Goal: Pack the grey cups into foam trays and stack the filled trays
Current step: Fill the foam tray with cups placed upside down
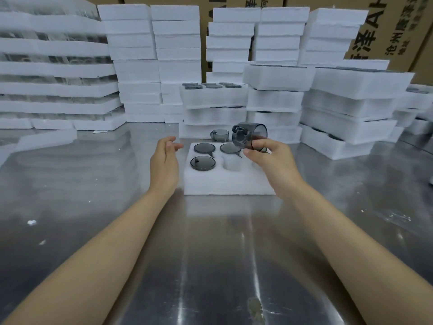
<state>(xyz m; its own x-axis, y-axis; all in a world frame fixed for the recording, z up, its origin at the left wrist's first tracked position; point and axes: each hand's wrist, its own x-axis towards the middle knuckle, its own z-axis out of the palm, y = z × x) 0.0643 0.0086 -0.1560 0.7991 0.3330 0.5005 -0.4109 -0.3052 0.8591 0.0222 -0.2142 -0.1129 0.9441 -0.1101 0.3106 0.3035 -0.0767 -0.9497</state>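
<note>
Steel table [210, 254] backed by stacks of white foam trays [154, 66] and cardboard boxes [393, 31]. Head view: the right hand [271, 160] pinches a grey cup [249, 136] tilted on its side above the foam tray [228, 181] — three cups [203, 163] already sit in its holes. Left hand [165, 160] hovers beside the tray, fingers relaxed, holding nothing.

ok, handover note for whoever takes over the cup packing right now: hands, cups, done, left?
Left hand: open, beside the foam tray, holding nothing.
Right hand: holds a tilted grey cup above the tray.
Done: three seated cups in the tray; filled stacks stand behind.
Left: seat the held cup; the front middle pocket is empty, and the right pockets are hidden by the hand. A loose cup waits behind the tray. Then stack the tray.
</note>
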